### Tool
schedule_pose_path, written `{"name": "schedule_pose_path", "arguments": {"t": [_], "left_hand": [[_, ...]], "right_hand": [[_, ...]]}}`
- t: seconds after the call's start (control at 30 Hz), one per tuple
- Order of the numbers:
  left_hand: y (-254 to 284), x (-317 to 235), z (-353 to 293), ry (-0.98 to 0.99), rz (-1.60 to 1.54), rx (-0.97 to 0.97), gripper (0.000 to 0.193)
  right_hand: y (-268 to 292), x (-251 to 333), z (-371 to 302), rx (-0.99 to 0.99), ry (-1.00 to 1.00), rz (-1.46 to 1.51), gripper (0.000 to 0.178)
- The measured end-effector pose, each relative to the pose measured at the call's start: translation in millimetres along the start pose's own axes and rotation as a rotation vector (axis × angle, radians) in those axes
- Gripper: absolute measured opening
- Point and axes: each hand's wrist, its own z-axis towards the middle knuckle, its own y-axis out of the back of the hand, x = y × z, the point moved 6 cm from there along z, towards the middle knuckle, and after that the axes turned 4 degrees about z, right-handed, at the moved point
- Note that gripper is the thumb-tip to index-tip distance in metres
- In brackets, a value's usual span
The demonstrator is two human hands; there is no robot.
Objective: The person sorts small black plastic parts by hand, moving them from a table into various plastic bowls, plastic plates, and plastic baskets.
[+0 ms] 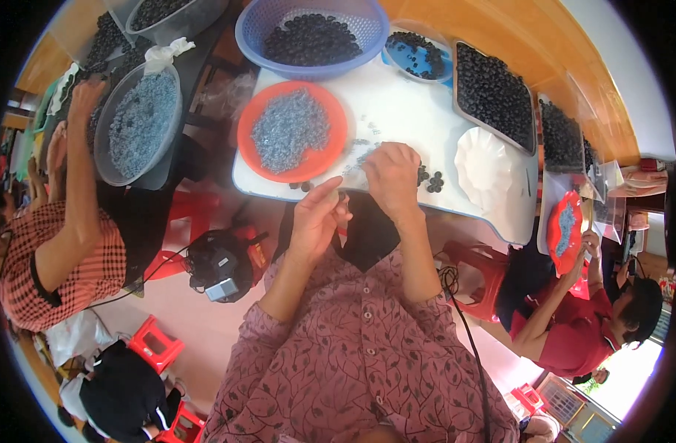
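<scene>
My left hand [317, 220] is raised in front of the table's near edge, thumb and fingers pinched round a small dark piece that the fingers mostly cover. Over the white tabletop [419, 100], my right hand [394, 181] is curled with its fingertips pointing down; whatever they pinch is hidden. Small clear pieces [362, 142] lie scattered just beyond it. Beside its wrist sit several small round black parts [435, 181]. An orange-red plate [251, 151] heaped with clear bluish pieces [290, 131] stands left of my hands. A few dark parts [302, 186] lie at its near rim.
At the back are a blue basket [258, 65] and a blue dish [443, 75], both with black parts. A metal tray [493, 127] of black parts and a white scalloped plate [484, 166] stand right. Co-workers [65, 244] [574, 325] sit either side; a cable [475, 347] hangs by my right side.
</scene>
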Motion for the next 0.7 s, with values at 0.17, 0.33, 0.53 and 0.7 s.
{"name": "schedule_pose_path", "arguments": {"t": [0.17, 0.33, 0.53, 0.7], "left_hand": [[-2, 4, -3, 0.02, -0.003, 0.006, 0.033], [0, 9, -10, 0.043, 0.024, -0.011, 0.033], [10, 5, -19, -0.002, 0.034, -0.039, 0.032], [14, 6, -29, 0.015, 0.045, -0.074, 0.032]], "right_hand": [[5, -8, 0, -0.024, -0.041, -0.02, 0.013], [0, 0, 0, -0.069, 0.008, -0.041, 0.016], [-4, -6, 2, -0.116, -0.031, -0.083, 0.032], [-5, -44, 23, -0.059, -0.196, -0.104, 0.053]]}}
